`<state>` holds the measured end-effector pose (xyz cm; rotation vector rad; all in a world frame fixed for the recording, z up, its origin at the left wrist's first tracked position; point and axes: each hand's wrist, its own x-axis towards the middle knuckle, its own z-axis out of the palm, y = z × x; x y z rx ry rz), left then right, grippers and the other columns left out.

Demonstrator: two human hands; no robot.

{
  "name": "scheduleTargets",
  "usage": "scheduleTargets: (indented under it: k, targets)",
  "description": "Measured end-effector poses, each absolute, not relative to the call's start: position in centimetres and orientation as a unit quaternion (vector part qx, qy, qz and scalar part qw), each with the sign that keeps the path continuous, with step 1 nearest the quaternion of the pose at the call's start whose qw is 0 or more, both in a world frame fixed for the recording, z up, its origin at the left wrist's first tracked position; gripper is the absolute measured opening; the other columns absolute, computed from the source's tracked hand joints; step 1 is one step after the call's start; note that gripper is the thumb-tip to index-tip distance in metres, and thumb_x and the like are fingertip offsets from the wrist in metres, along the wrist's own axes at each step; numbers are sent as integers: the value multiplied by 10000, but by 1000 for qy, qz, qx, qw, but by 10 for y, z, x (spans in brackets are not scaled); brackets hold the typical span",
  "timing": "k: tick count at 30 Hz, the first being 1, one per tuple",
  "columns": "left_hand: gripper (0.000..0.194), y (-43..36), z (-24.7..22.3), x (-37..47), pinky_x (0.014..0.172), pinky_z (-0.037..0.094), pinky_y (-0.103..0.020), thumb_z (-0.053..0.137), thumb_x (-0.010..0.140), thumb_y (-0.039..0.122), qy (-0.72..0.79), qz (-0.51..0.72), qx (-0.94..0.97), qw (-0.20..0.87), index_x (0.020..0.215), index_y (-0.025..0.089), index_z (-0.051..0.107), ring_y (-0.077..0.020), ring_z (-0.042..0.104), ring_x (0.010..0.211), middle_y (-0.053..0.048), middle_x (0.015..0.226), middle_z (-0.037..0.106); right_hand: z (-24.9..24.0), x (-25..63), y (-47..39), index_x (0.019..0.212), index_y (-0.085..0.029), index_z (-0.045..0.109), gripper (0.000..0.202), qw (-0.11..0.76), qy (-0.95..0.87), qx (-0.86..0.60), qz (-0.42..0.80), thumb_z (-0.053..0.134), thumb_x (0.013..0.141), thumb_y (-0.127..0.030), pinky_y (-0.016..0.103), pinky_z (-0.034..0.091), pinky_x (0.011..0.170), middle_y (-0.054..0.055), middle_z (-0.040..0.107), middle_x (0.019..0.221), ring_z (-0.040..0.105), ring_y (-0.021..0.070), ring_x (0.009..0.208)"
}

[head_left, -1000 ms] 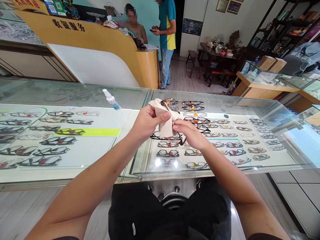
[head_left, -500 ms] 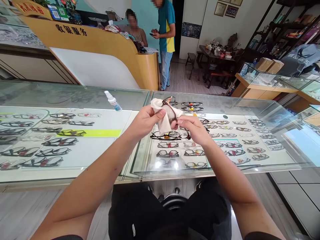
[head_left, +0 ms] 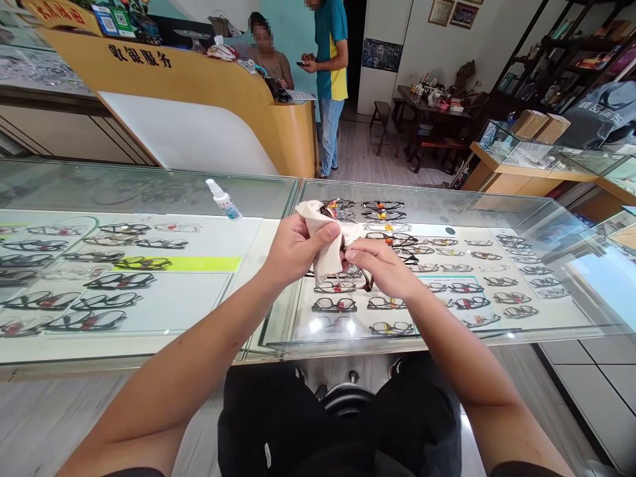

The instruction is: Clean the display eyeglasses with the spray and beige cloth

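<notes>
My left hand (head_left: 301,248) is closed around a pale cloth (head_left: 328,258), its thumb pressing the cloth over a pair of glasses. The glasses (head_left: 368,281) have a dark brown frame; one curved temple end shows below my right hand, and another bit of frame pokes out above the cloth. My right hand (head_left: 380,262) pinches the frame at the cloth's right edge. Most of the lenses are hidden by cloth and fingers. Both hands are held above the glass display case (head_left: 278,278).
A white spray bottle (head_left: 224,200) stands on the glass to the left. Several rows of eyeglasses (head_left: 119,281) lie inside the case. Beyond it is a yellow counter (head_left: 293,132), with a seated person behind and a standing person (head_left: 332,59) beside it, holding a phone.
My left hand has shifted slightly right and down, its thumb now further over the glasses with the cloth. The frame is more covered and tilted differently, its temple end lower.
</notes>
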<state>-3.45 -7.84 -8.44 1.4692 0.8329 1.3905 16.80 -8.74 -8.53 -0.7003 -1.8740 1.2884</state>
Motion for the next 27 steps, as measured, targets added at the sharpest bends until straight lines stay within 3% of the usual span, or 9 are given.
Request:
scheduleTargets:
  k: [5,9,13,19,22,27]
  targets:
    - [572,-78,-82,-37,466,487,-273,734,981,697,323,549,631,444,781,162,752,-174,653,520,-72,644,731,-84,169,-88,813,-206,762,327,388,-709,-259,530,605,1031,-392,324,494,848,29,741,869,642,187,854]
    - [512,-69,-85,-49,631,573,-298,785,961,658,323,521,652,447,881,152,776,-199,711,696,-90,803,783,-81,176,-84,839,-210,809,330,407,-691,-266,535,603,1027,-386,342,518,925,43,791,903,648,197,888]
    - [477,-66,-88,-52,710,596,-294,948,829,553,322,510,628,492,1025,157,769,-208,731,796,-83,930,805,-83,179,-80,833,-205,823,350,414,-679,-263,546,610,1028,-403,354,518,934,49,801,901,637,199,871]
    - [449,-72,-85,-39,632,586,-289,1020,745,460,292,529,613,509,919,167,727,-199,721,692,-49,778,769,-87,171,-82,836,-197,830,379,403,-671,-232,578,628,1033,-450,343,531,900,52,777,863,644,196,860]
    - [460,-75,-83,-35,553,541,-283,1003,754,526,304,539,610,495,851,170,729,-180,667,589,-31,669,720,-90,167,-84,846,-199,823,364,398,-676,-228,577,627,1043,-433,324,530,879,46,780,885,644,182,852]
    - [521,-78,-84,-34,507,494,-272,939,799,652,360,576,593,433,795,175,728,-156,622,557,-42,666,720,-91,165,-86,880,-203,818,357,398,-692,-240,553,621,1064,-436,321,513,877,37,784,932,640,178,857]
